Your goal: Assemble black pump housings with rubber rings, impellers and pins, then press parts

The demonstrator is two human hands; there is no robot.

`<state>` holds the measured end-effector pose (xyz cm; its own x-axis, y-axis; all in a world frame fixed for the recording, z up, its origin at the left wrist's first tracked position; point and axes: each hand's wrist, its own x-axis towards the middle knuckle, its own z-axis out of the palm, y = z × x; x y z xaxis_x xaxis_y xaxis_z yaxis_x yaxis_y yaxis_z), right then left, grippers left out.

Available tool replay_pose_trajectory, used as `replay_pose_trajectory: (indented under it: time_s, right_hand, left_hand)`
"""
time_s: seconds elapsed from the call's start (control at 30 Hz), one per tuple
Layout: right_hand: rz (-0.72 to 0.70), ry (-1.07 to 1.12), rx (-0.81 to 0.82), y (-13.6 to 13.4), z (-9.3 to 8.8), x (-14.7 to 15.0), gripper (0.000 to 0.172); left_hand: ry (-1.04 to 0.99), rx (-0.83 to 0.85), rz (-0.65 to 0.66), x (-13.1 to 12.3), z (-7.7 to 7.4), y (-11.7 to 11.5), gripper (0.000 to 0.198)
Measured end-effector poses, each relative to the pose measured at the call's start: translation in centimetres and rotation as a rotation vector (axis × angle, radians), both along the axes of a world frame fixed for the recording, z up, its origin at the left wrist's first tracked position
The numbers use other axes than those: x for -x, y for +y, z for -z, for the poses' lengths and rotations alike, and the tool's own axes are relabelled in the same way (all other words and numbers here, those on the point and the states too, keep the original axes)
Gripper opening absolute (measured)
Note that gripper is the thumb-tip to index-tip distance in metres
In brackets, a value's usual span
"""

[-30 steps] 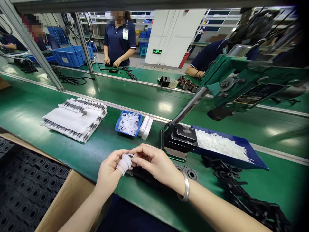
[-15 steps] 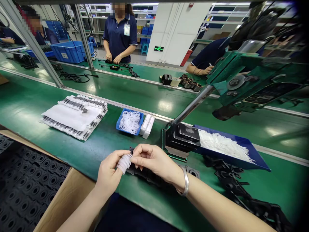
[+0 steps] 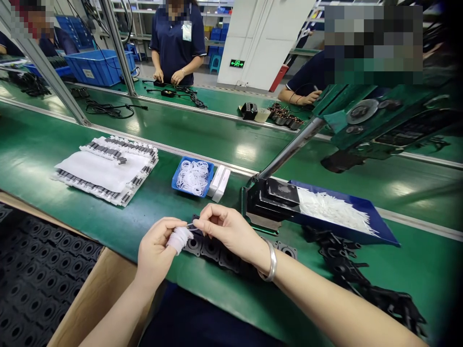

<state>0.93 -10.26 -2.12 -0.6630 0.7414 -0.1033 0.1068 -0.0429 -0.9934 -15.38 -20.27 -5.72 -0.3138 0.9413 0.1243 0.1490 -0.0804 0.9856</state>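
Observation:
Several white rubber rings are stacked round a digit of my left hand, apparently the thumb, with its fingers curled above them. My right hand pinches one thin white ring at the end of that stack, its thumb and forefinger pressed together. The ring is stretched across the small gap between my hands. Just beneath and to the right lies a row of black square parts with round holes, partly hidden by my right hand and forearm.
Beyond my hands stand a blue tray of white rings and two small white boxes. At right are a green press, a blue bin of white strips and black parts. A carton of black parts is lower left.
My hands have moved slightly left and apart. One ring now stretches between them from the stack, and more of the black row shows below. The whole view has shifted a little.

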Motion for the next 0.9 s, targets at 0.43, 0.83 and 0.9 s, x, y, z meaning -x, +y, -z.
replay_pose_trajectory:
  time_s: [0.43,0.83,0.9]
  right_hand:
    - [-0.063,-0.461,-0.696,2.7,2.9,-0.1,0.014]
    - [-0.230,-0.557,-1.015,1.0,2.7,-3.1,0.031]
    - [-0.246,-0.600,-1.091,0.5,3.0,-3.4,0.034]
  left_hand:
    - [0.675,-0.244,0.263,2.2,1.1,0.2,0.037]
    - [1.096,-0.440,0.426,1.0,1.3,0.9,0.029]
    - [1.125,-0.465,0.423,0.9,1.1,1.0,0.027]
